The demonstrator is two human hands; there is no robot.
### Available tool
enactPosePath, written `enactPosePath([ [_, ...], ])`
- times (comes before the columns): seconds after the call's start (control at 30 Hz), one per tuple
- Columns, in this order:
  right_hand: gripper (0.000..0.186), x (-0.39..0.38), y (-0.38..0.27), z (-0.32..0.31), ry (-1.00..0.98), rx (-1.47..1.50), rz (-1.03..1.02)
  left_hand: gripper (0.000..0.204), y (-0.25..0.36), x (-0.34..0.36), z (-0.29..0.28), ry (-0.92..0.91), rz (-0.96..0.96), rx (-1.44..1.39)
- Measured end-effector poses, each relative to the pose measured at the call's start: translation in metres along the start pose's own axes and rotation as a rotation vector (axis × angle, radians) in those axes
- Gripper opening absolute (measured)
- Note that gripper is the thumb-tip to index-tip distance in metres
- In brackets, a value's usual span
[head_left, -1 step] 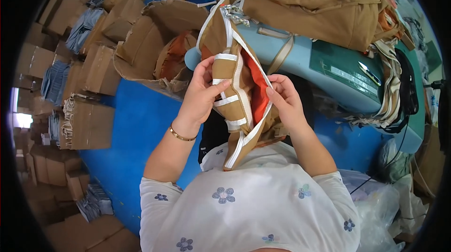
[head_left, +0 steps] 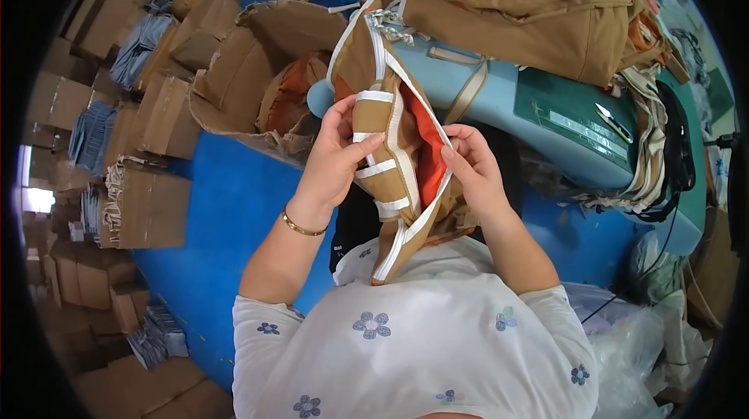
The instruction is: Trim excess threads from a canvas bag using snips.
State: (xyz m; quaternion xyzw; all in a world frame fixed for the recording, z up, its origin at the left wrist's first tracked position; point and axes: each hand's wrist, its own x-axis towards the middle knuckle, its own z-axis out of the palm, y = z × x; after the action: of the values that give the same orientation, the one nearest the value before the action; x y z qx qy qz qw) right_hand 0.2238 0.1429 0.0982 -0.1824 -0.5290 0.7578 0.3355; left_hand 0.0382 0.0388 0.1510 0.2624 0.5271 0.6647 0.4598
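Observation:
Between my hands is a brown fabric bag piece [head_left: 381, 182] with white trim, a long zipper and an orange-red lining [head_left: 431, 158]. My left hand [head_left: 341, 150] pinches its left side, by the small pockets edged in white, with the thumb lying across the front. On the other side, my right hand [head_left: 473, 161] grips the white-bound edge between thumb and fingers, and the lining shows in the gap. The piece's far end reaches up to a cluster of zipper pulls [head_left: 392, 26]. Its lower tip hangs against my shirt.
A light blue sewing machine [head_left: 546, 122] stands beyond my right hand, with brown fabric [head_left: 507, 21] heaped on it. An opened cardboard box [head_left: 226, 107] with brown and orange fabric is at the far left. Stacked cartons [head_left: 148, 204] line the left. Plastic bags [head_left: 624, 349] lie at lower right.

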Motion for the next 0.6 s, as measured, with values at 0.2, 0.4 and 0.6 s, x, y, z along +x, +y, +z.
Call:
enactPosePath([
  [0.2,0.031,0.001,0.005,0.010,-0.022,0.016,-0.022,0.066,0.001,-0.007,0.000,0.026,-0.032,-0.017],
  [0.4,0.019,0.008,0.013,0.012,0.190,0.191,-0.072,0.057,-0.004,-0.013,-0.009,0.089,-0.007,-0.018],
  [0.6,0.019,0.019,0.000,-0.001,0.276,0.388,-0.003,0.053,-0.001,-0.019,-0.030,0.097,0.150,0.192],
])
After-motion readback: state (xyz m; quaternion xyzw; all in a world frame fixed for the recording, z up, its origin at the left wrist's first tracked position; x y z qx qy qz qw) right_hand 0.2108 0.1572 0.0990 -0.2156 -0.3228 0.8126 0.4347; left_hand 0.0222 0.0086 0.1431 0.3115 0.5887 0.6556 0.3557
